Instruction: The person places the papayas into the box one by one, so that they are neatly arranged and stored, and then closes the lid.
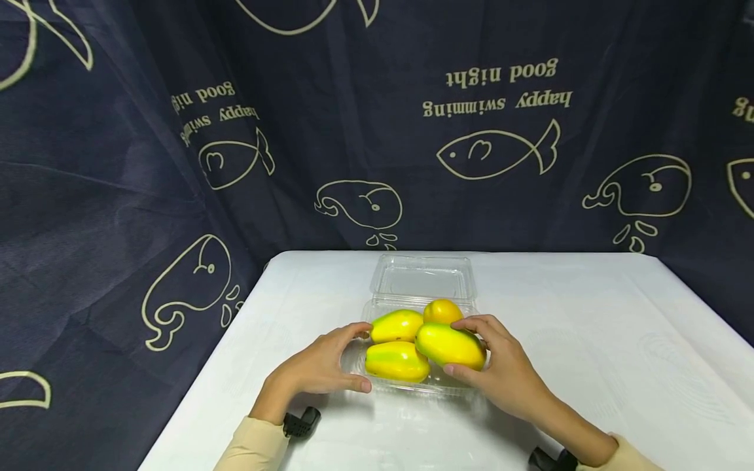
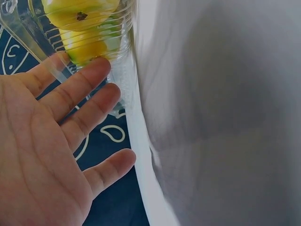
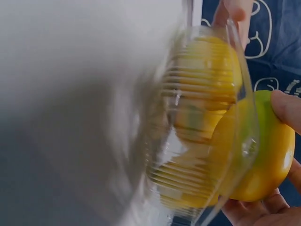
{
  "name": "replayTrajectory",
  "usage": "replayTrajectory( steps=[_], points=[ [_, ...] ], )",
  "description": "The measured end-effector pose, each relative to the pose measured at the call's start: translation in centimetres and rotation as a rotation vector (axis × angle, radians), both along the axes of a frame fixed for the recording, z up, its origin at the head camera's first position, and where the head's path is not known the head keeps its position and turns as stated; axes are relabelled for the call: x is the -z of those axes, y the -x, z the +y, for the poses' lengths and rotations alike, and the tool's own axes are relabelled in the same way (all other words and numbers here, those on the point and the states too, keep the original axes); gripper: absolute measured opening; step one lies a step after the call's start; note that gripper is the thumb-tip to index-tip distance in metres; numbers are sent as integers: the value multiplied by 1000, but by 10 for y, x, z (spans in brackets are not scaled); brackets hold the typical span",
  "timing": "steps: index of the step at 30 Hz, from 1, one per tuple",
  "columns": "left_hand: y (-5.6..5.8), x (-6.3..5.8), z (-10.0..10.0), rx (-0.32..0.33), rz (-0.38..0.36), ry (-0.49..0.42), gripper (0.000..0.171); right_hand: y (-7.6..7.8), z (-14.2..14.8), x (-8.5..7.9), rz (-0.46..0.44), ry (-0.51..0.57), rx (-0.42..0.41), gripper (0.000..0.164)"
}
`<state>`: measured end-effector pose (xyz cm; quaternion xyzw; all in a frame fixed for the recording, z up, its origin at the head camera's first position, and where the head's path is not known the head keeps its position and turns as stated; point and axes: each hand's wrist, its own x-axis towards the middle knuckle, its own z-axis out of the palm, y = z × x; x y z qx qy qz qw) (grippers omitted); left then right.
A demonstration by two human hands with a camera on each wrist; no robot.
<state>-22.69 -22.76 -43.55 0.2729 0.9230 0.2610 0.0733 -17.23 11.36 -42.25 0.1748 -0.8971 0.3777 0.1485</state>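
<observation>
My right hand (image 1: pixel 508 367) grips a yellow-green mango (image 1: pixel 449 345) between thumb and fingers, over the right side of a clear plastic clamshell box (image 1: pixel 406 386). In the right wrist view the held mango (image 3: pixel 263 155) overlaps the box's rim. Two more mangoes lie in the box on the left, one mango (image 1: pixel 396 325) behind the other mango (image 1: pixel 397 362). At the back right sits a rounder, orange-yellow fruit (image 1: pixel 442 311), partly hidden. My left hand (image 1: pixel 315 366) is beside the box's left side, fingers extended and thumb apart, its fingertips close to the ribbed wall.
The box's hinged lid (image 1: pixel 423 278) lies folded back toward the table's far edge. A white cloth covers the table (image 1: pixel 589 340). Dark blue fabric (image 1: pixel 353 118) with fish and whale drawings hangs behind and to the left. A black wrist device (image 1: pixel 302 422) sits at my left sleeve.
</observation>
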Motion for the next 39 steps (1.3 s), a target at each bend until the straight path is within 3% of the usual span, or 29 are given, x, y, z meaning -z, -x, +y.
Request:
replayTrajectory(
  steps=[20, 39],
  points=[
    [2, -4, 1, -18, 3, 19, 103, -3, -2, 8, 27, -49, -13, 67],
    [-1, -2, 0, -9, -14, -1, 104, -4, -4, 13, -5, -105, 4, 68]
  ],
)
